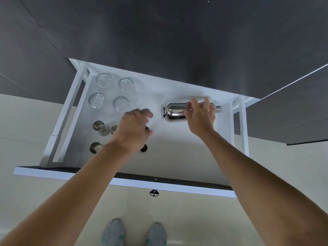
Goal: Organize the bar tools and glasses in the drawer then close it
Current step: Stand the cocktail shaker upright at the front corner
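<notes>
One shaker (174,110) is lying sideways at two o'clock in the drawer (124,181), long axis running three-to-nine. Nearest, the right hand (200,116) is hovering over it, grip spread, holding nothing. The left hand (133,130) is also hanging loose and empty.

**What Sits in the Open Drawer**

The white drawer (177,157) is pulled out from under a dark counter (177,32). Four clear glasses (113,94) stand close together in the far left corner. One of them has a sticker on it. Nearer the front on the left stand small metal cups (98,127); arms hide some of them. Two small dark round things (144,147) sit just right of the cups. A shiny shaker (174,110) lies on its side at the far right. The middle and front of the drawer floor are bare white. A round knob (154,192) sticks out from the drawer front.
</notes>
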The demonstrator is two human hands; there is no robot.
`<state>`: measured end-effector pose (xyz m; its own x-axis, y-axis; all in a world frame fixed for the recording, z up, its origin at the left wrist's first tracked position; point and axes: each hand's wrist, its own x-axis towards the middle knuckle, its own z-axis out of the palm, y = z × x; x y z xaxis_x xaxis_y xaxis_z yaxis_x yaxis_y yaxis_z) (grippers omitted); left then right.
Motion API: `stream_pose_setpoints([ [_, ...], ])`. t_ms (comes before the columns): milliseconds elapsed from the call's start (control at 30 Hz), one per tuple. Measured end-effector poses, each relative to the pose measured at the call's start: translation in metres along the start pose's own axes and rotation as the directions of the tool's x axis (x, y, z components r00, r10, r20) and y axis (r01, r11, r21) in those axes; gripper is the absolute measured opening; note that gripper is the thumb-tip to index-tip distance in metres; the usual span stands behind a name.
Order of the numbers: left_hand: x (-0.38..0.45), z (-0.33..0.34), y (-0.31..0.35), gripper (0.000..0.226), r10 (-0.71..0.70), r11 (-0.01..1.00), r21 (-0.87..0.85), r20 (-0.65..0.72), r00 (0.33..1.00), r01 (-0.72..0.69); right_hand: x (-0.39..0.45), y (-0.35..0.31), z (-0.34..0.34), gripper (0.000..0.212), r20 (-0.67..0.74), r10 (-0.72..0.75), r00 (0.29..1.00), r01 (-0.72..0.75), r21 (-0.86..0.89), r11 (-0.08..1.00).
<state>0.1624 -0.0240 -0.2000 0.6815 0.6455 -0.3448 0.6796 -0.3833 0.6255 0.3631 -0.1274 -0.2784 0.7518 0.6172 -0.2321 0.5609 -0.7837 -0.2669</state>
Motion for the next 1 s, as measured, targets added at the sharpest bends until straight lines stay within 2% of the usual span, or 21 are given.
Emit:
stream_pose_setpoints([
  [33,0.008,0.005,0.009,0.042,0.054,0.998,-0.017,0.002,0.999,-0.054,0.006,0.002,-0.001,0.043,0.080,0.018,0.997,-0.014,-0.052,0.999],
  [100,0.024,0.022,0.021,0.041,0.113,0.994,-0.015,0.024,0.993,-0.113,0.010,0.006,-0.001,0.037,0.143,0.006,0.990,0.007,-0.085,0.996],
  [200,0.040,0.058,0.030,0.042,0.127,0.991,0.037,0.099,0.987,-0.132,0.004,0.015,-0.004,0.024,0.124,-0.052,0.991,0.053,-0.011,0.999],
  [333,0.049,0.099,0.035,0.059,0.101,0.991,0.065,0.209,0.973,-0.117,-0.010,0.036,-0.009,0.017,0.075,-0.180,0.981,0.179,0.011,0.984],
  [400,0.050,0.111,0.033,0.061,0.073,0.995,0.044,0.240,0.968,-0.086,-0.015,0.047,-0.012,0.017,0.041,-0.242,0.969,0.240,0.046,0.970],
  [500,0.043,0.122,0.032,0.059,0.040,0.999,-0.037,0.206,0.978,-0.033,-0.018,0.060,-0.018,0.026,0.058,-0.281,0.958,0.275,0.091,0.957],
  [633,0.022,0.140,0.043,0.046,0.027,0.989,-0.148,0.222,0.975,0.006,-0.026,0.064,-0.016,0.028,0.055,-0.245,0.968,0.233,0.166,0.958],
  [767,0.008,0.158,0.057,0.033,-0.040,0.940,-0.314,0.282,0.959,0.131,-0.041,0.073,-0.017,0.025,0.058,-0.234,0.971,0.221,0.172,0.960],
  [867,0.003,0.168,0.064,0.026,-0.064,0.907,-0.381,0.299,0.952,0.180,-0.053,0.092,-0.030,0.031,0.106,-0.172,0.979,0.146,0.214,0.966],
  [1000,-0.002,0.178,0.068,0.025,-0.087,0.875,-0.420,0.356,0.930,0.242,-0.082,0.110,-0.041,0.039,0.115,-0.073,0.991,0.025,0.369,0.929],
])
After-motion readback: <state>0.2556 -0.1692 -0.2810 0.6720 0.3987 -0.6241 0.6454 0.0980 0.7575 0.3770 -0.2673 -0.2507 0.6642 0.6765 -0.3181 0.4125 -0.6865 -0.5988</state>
